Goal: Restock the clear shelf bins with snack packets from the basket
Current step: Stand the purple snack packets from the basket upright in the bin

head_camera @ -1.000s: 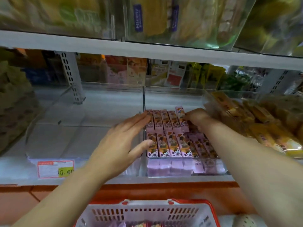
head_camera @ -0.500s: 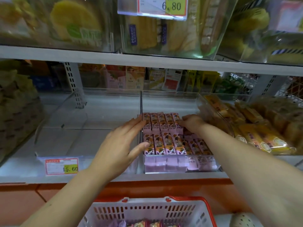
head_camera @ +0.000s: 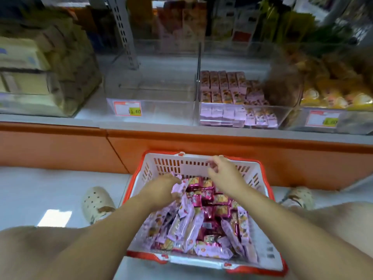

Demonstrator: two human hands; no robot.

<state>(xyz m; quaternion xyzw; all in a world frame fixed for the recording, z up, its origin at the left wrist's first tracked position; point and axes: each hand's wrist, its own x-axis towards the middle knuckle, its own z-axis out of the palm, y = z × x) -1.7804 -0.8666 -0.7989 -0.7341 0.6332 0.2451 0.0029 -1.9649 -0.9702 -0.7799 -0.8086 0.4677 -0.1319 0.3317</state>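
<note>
The fingers [head_camera: 173, 196] of the left hand [head_camera: 159, 188] curl around a pale pink packet [head_camera: 178, 186] on top of the glossy, crinkled snack packets [head_camera: 201, 219] heaped in the slotted white plastic basket [head_camera: 171, 165] with a red rim. The right hand [head_camera: 224, 175] hovers just beside, its fingers loosely bent and holding nothing. Above, the clear shelf bin [head_camera: 222, 116] holds neat rows of small pink packets

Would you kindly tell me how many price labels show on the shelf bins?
2: one price label on the bin left of the pink packets, another on the far-right bin. Others may be out of view.
</note>
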